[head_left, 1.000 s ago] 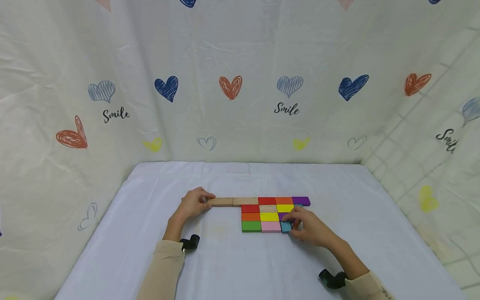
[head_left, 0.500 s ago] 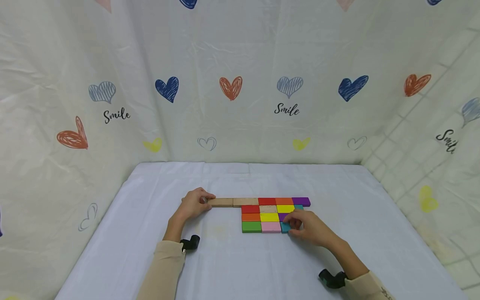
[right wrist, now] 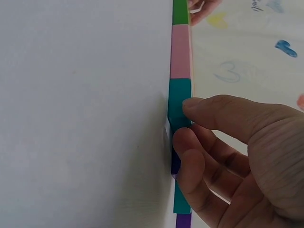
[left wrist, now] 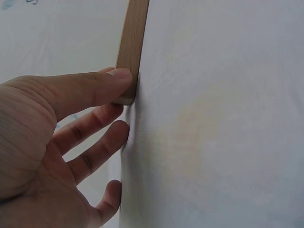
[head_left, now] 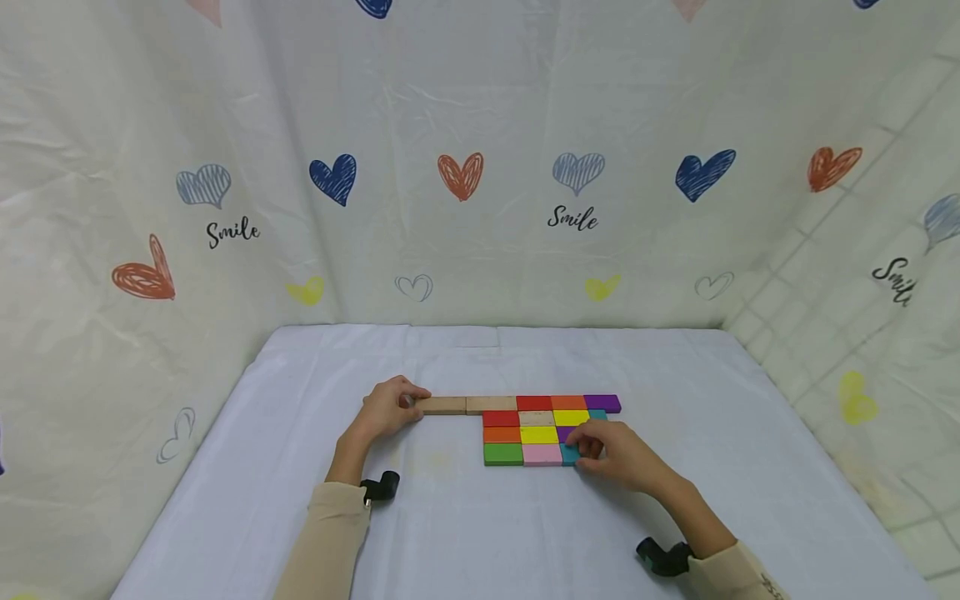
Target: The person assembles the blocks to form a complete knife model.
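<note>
Flat rectangular blocks lie edge to edge on the white cloth. My left hand (head_left: 388,407) pinches the left end of a plain wooden block (head_left: 442,406), thumb on its near side in the left wrist view. A second plain block (head_left: 491,404) continues that back row, followed by red (head_left: 533,402), orange (head_left: 567,402) and purple (head_left: 602,403) blocks. At the front right corner, my right hand (head_left: 618,454) holds a teal block (right wrist: 179,99) between thumb and fingers, beside a pink block (head_left: 542,454). That hand partly hides a purple block (head_left: 566,434) behind the teal one.
Green (head_left: 502,454), orange (head_left: 501,434) and yellow (head_left: 538,434) blocks fill the front rows. The white-covered table (head_left: 465,533) spreads around them. A patterned curtain (head_left: 510,108) hangs behind and at both sides.
My right hand has shifted very slightly toward me, showing more of the teal block behind it. The front teal block sits a touch closer to the pink one. My left hand stays still.
</note>
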Motion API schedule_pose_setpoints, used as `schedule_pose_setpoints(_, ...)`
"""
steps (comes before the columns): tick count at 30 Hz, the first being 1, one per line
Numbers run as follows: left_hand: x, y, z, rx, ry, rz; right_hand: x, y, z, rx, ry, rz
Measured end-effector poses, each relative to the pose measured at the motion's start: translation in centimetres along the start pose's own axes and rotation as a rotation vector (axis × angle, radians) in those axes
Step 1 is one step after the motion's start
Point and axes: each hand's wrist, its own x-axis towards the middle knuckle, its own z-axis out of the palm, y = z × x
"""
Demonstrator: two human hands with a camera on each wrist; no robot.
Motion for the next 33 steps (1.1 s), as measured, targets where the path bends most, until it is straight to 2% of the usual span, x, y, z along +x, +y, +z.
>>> schedule_pose_setpoints(6, 0.0, -0.1, -0.1, 0.02, 0.005, -0.001, 0.2, -0.3, -0.2, -0.009, 0.001, 0.035)
schedule_pose_setpoints(12, -0.1, -0.1, -0.1, 0.023, -0.001, 0.004, 0.4, -0.3, -0.9, -0.016, 0.038, 0.087)
schedule_pose_setpoints(20, 0.1, 0.0, -0.1, 0.053, -0.029, 0.018, 0.8, 0.3, -2.7, -0.019, 0.099, 0.091)
schedule_pose_setpoints(26, 0.1, 1.0, -0.7, 0.098, -0.029, 0.03, 1.3, 0.8, -4.6, -0.003, 0.162, 0.1)
schedule_pose_setpoints(33, -0.6, 2.8, -2.5, 0.186, 0.03, 0.078, 1.8, 1.6, -7.2, -0.015, 0.215, 0.117)
